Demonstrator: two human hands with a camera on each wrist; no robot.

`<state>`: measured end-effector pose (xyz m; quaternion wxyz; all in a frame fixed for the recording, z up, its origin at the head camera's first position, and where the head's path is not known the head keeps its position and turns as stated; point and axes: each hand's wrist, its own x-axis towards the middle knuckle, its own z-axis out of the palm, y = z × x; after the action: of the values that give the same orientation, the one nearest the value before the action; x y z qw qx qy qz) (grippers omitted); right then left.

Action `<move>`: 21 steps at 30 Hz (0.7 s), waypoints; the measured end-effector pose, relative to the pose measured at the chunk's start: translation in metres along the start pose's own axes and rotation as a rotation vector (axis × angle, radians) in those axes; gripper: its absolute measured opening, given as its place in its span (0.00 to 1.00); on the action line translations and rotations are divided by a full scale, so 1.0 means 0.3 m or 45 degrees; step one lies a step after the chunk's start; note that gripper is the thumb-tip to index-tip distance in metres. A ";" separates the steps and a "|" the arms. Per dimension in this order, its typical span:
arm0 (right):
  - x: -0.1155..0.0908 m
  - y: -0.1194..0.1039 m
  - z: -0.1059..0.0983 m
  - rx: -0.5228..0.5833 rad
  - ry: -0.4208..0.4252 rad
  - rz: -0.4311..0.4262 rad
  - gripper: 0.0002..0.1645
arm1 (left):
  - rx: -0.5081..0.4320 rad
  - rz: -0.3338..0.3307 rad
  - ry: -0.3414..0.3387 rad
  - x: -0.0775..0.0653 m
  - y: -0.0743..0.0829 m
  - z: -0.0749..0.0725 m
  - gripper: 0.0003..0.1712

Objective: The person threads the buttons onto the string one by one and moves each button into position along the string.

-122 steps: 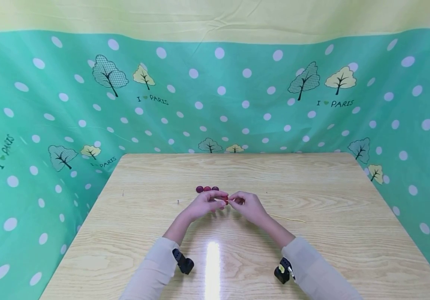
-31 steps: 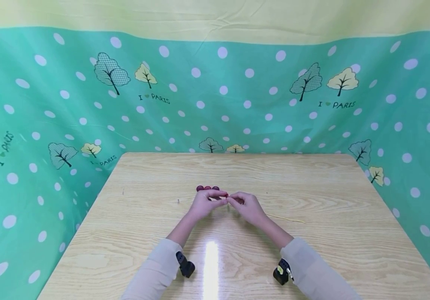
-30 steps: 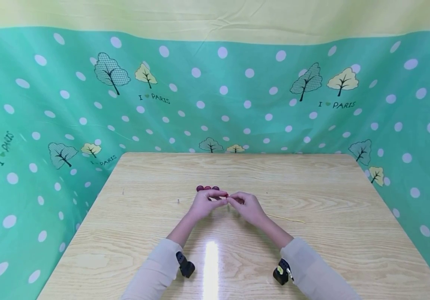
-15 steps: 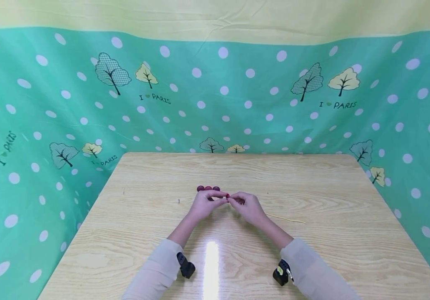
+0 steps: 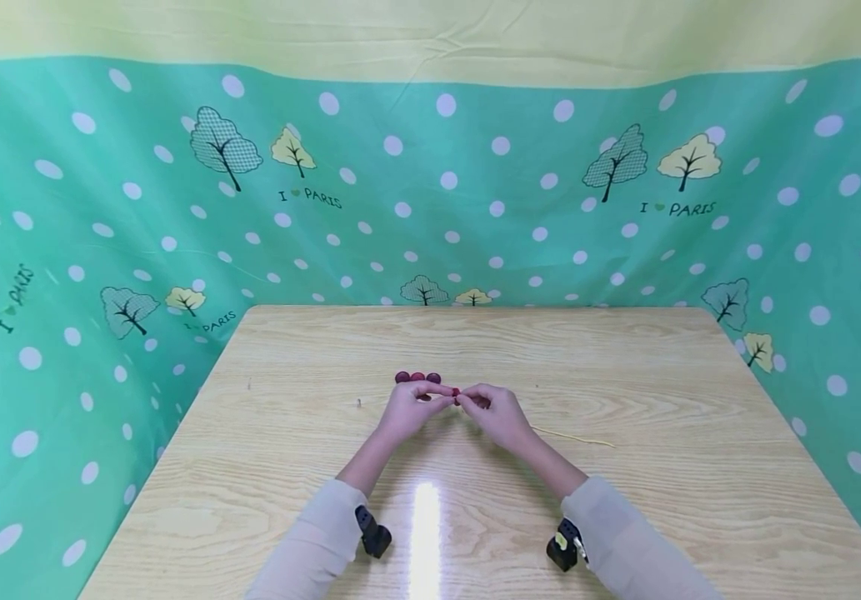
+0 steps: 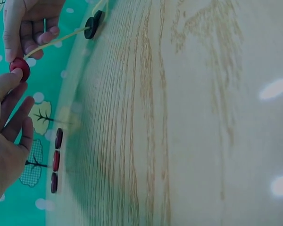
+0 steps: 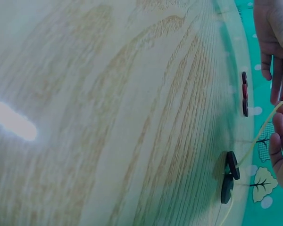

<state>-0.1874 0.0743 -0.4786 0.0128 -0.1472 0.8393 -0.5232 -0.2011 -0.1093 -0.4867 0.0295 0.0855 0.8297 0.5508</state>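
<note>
My left hand [image 5: 405, 412] pinches a flat round red disc [image 6: 21, 71], button-like, between thumb and fingers above the table. Opposite it, the fingertips of my right hand [image 5: 500, 414] meet the disc's edge and pinch a yellow cord [image 6: 56, 41] there. From that point the cord sags to two dark discs [image 6: 90, 29] threaded on it, which hang below the right hand in the left wrist view. The red disc's hole is hidden by fingers. Just beyond my left hand a row of discs [image 5: 417, 377], dark, red and dark, stands on the table.
The cord's tail [image 5: 573, 437] trails over the wooden table [image 5: 625, 500] to the right of my right forearm. A small object [image 5: 358, 403] lies left of my left hand. A green dotted curtain [image 5: 370, 200] hangs behind the table's far edge.
Over the last second both hands keep nearly the same place, and a little more red shows between the fingertips. Compared with four seconds ago, reddish shapes beneath the left hand are no longer seen.
</note>
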 end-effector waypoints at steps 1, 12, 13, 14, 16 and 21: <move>0.000 0.000 0.000 0.006 0.002 -0.003 0.11 | 0.003 0.003 0.002 -0.001 0.002 0.000 0.07; -0.001 -0.015 0.003 0.035 0.015 -0.003 0.11 | 0.036 0.086 -0.033 -0.007 0.002 0.004 0.07; -0.001 -0.017 0.003 0.040 0.014 -0.003 0.11 | 0.044 0.086 -0.038 -0.007 0.001 0.005 0.07; -0.001 -0.018 0.003 0.045 0.012 -0.003 0.11 | 0.053 0.083 -0.042 -0.007 0.001 0.006 0.07; -0.002 -0.020 0.002 0.052 0.010 0.003 0.11 | 0.063 0.079 -0.049 -0.006 -0.003 0.009 0.07; 0.003 -0.011 0.006 0.036 0.006 -0.002 0.11 | 0.046 0.080 -0.063 -0.005 -0.005 0.010 0.06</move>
<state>-0.1871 0.0712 -0.4762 0.0125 -0.1466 0.8317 -0.5354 -0.1994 -0.1073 -0.4893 0.0310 0.1257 0.8355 0.5340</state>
